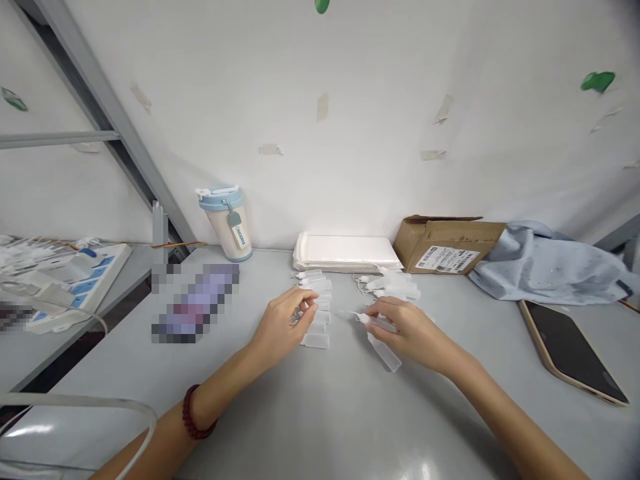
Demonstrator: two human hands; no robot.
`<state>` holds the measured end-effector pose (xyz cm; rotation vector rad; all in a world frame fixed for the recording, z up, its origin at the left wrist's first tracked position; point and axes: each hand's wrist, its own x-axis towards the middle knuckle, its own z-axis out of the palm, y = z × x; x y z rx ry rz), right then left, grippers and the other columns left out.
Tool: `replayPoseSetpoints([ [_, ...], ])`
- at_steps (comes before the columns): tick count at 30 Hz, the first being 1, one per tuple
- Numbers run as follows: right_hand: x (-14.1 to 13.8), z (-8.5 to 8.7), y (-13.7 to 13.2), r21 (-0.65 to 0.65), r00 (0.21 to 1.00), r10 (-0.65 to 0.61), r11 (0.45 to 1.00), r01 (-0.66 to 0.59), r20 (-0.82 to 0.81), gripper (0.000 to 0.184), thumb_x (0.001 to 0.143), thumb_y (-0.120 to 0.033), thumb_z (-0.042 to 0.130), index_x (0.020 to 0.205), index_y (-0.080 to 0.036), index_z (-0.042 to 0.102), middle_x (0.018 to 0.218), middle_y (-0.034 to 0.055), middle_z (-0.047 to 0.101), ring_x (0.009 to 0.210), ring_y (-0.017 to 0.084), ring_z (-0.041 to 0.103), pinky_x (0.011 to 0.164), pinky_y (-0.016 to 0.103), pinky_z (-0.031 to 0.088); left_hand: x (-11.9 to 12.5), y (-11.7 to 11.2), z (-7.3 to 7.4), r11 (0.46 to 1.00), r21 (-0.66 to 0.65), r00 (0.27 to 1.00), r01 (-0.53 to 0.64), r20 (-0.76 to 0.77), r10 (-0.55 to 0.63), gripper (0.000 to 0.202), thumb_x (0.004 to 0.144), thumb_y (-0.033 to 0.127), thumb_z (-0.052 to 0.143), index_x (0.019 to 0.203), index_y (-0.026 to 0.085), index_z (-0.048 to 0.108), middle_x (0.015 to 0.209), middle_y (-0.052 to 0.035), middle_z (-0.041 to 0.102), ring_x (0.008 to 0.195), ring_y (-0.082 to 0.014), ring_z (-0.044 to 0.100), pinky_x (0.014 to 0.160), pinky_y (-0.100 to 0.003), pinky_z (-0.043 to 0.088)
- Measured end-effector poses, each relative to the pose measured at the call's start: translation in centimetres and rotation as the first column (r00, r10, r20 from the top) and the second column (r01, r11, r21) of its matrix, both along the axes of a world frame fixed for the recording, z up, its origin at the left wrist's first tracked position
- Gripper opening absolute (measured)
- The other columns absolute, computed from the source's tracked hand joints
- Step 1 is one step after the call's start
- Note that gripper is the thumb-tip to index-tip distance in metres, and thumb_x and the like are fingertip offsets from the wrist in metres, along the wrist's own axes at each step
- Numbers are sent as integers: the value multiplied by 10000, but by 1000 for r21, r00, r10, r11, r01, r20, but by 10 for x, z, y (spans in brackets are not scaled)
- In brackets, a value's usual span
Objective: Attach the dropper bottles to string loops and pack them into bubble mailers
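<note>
Several small translucent plastic bottles with narrow tips lie in a column on the table, one bottle at its near end. My left hand is over the column's left side, thumb and forefinger closed together. What they pinch, if anything, is hidden. My right hand pinches a similar small bottle, its thin tip pointing left and its body partly behind the fingers. Under that hand another bottle lies slanted on the table. Beyond my right hand is a loose pile of bottles.
A stack of white packets lies against the wall, left of a cardboard box and a blue-grey cloth. A phone is at right. A cup stands at back left, near a blurred-out object. A white cable crosses lower left.
</note>
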<state>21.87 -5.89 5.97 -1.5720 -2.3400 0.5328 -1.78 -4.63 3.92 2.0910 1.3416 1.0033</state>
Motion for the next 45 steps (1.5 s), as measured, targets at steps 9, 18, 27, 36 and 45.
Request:
replayPoseSetpoints([
  [9, -16, 13, -15, -152, 920, 20, 985, -86, -391, 247, 892, -370, 441, 871, -229, 642, 803, -5, 618, 698, 117, 511, 573, 238, 359, 3, -6, 6, 915, -298, 959, 271, 165, -230, 336, 898, 371, 425, 735, 154, 622, 749, -19, 643, 742, -141, 574, 684, -234, 431],
  [18, -19, 12, -16, -138, 897, -32, 990, -32, -441, 245, 894, -364, 440, 863, -214, 630, 818, -1, 627, 712, 124, 520, 564, 229, 353, -1, -4, 7, 857, -409, 933, 315, 301, -199, 302, 848, 395, 523, 721, 140, 620, 686, -12, 609, 664, -120, 536, 616, -215, 412],
  [27, -23, 12, -20, -151, 897, -11, 987, -63, -442, 238, 902, -372, 433, 877, -225, 619, 795, -13, 592, 692, 111, 491, 544, 221, 328, 0, -5, 12, 828, -453, 923, 330, 338, -183, 289, 848, 388, 523, 740, 143, 631, 681, -14, 625, 614, -100, 496, 553, -195, 379],
  [36, -24, 11, -21, -148, 903, 16, 985, -88, -429, 237, 907, -367, 426, 896, -227, 616, 801, -7, 592, 710, 112, 493, 567, 226, 336, 2, -10, 14, 813, -464, 914, 352, 358, -192, 287, 852, 366, 522, 690, 148, 616, 650, 5, 596, 610, -87, 480, 569, -189, 379],
  [45, -24, 14, -23, -148, 905, 22, 985, -93, -425, 263, 903, -377, 416, 912, -221, 628, 793, 8, 601, 708, 125, 506, 573, 238, 357, 2, -8, 12, 807, -477, 915, 347, 362, -179, 298, 848, 387, 522, 693, 152, 619, 649, -1, 596, 598, -93, 482, 541, -193, 378],
])
